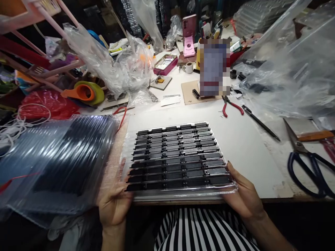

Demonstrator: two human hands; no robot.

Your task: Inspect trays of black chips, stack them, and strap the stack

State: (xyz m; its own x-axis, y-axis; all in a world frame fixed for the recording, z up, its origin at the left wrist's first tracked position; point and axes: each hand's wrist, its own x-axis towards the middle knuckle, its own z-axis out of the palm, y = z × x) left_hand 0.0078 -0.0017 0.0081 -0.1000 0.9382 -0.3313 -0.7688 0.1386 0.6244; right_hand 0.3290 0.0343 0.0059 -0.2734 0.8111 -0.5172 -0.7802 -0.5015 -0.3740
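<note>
A clear plastic tray (pixel 183 194) filled with rows of black connector-like parts (pixel 172 162) is at the front edge of a white board (pixel 248 157). My left hand (pixel 115 200) grips the tray's left front corner; some of its fingers show blurred through the plastic or lie beneath it. My right hand (pixel 243 191) holds the right side, with the thumb on the rim near the corner and the other fingers hidden under the tray. To the left lies a stack of similar filled clear trays (pixel 70 157).
Blue-handled scissors (pixel 300 153), a black pen (pixel 261 123) and red-handled pliers (pixel 231 105) lie at the right. Behind the board are a cardboard piece (pixel 190 94), a pink phone stand (pixel 188 47) and crumpled plastic bags (pixel 123 66). An orange tape dispenser (pixel 85 92) sits back left.
</note>
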